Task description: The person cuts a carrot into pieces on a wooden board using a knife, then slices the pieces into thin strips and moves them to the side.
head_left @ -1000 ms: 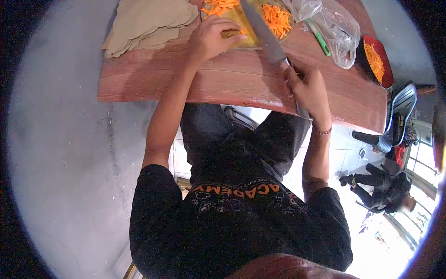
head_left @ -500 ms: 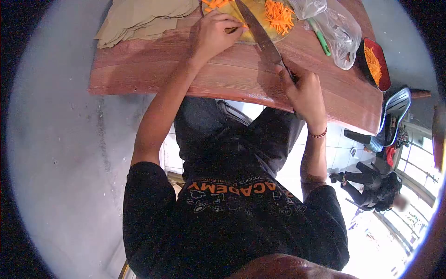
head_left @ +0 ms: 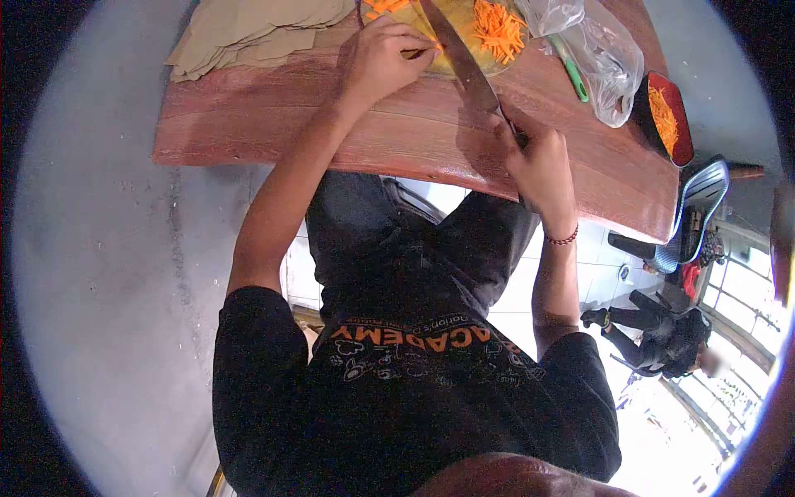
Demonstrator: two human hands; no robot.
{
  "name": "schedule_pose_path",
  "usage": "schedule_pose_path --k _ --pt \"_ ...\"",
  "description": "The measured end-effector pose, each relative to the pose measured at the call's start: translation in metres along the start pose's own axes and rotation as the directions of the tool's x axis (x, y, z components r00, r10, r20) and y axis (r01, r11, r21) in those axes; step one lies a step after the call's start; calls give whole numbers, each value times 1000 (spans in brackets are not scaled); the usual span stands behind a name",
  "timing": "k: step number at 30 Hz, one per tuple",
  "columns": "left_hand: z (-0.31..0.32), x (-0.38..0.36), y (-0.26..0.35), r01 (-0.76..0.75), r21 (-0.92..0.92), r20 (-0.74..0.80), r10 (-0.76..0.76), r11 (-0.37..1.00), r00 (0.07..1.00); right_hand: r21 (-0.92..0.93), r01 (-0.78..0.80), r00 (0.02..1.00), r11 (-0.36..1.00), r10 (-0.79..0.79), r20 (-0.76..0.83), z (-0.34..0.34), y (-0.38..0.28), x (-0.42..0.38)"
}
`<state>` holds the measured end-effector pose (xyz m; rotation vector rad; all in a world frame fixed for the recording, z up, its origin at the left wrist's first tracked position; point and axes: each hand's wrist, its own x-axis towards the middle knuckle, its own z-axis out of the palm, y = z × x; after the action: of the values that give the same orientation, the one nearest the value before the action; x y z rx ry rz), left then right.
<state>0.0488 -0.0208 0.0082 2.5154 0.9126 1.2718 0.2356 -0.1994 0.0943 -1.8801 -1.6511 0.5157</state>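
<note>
Right hand (head_left: pixel 538 161) grips knife (head_left: pixel 464 62); left hand (head_left: pixel 381 58) pins carrot (head_left: pixel 411 53).

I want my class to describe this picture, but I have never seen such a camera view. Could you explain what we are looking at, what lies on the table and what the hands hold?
One camera sits on a person's head, looking down at their own body and hands. There is no machine. On the reddish wooden table lie a yellow cutting board with orange carrot strips, tan folded cloths, a clear plastic bag and a red bowl. The right hand grips a long steel knife. The left hand steadies a carrot piece, mostly hidden under its fingers.
</note>
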Motion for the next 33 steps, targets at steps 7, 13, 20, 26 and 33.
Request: schedule_pose_path --k 7,13,20,26,33 --pt "0 0 0 -27 14 -11 27 1000 1000 -9 49 999 999 -48 10 0 1 2" --pt "-2 0 1 -10 36 39 9 999 999 -57 28 1000 998 -27 8 7 -2 -2" --pt "0 0 -4 -80 37 29 79 996 996 -163 98 993 982 -86 75 9 -15 12" --pt "-1 -1 -4 -97 9 1 97 995 995 -125 179 984 976 -177 27 17 -8 42" --pt "-4 -3 -3 -75 -2 13 75 997 997 11 163 983 987 -161 -92 18 -3 30"
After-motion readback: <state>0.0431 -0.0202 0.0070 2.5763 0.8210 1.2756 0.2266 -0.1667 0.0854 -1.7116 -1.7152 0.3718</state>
